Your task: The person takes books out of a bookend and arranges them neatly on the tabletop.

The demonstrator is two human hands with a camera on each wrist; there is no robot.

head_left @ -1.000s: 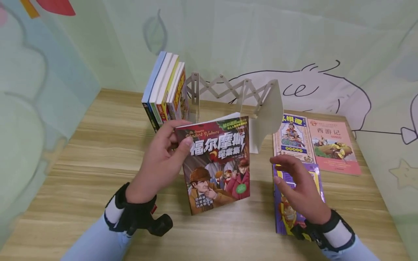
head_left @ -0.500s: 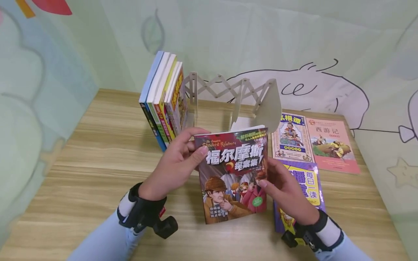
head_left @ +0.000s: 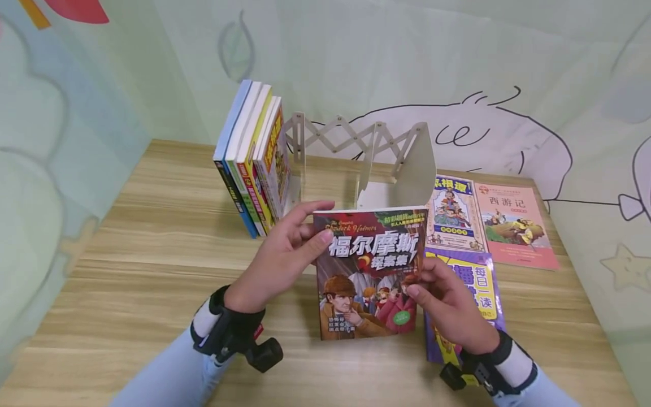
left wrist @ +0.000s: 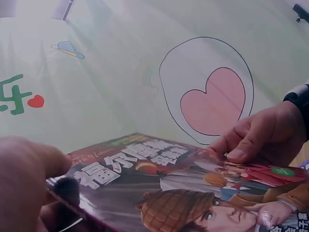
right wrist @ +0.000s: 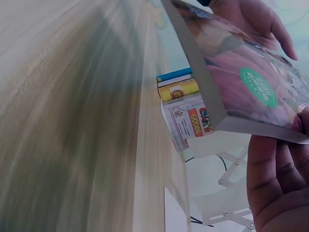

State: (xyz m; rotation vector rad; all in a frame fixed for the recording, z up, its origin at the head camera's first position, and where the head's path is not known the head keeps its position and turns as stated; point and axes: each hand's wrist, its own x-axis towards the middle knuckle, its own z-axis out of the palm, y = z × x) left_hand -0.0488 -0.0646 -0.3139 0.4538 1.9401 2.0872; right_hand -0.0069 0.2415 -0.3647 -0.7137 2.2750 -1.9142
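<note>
A dark-red paperback book (head_left: 371, 277) with a man in a brown hat on its cover is held up in front of me, cover toward the head camera. My left hand (head_left: 282, 254) grips its upper left edge, thumb on the cover and fingers behind. On the opposite side my right hand (head_left: 455, 302) pinches the right edge, its thumb low on the cover. The right wrist view shows the book's underside edge (right wrist: 200, 67) raised off the table, with right-hand fingers (right wrist: 263, 169) beneath. In the left wrist view the cover (left wrist: 159, 188) lies between both hands.
A white expandable bookend rack (head_left: 417, 164) stands at the back, with several upright books (head_left: 251, 158) at its left end. On the right lie a blue-bordered book (head_left: 450, 215), a pink book (head_left: 516, 223) and a purple-yellow book (head_left: 478, 288), the last partly behind my right hand.
The left hand has carried the book to the right and slightly down. My right hand, apart from it earlier, has come in and taken hold of its right edge. The book now sits straighter.
</note>
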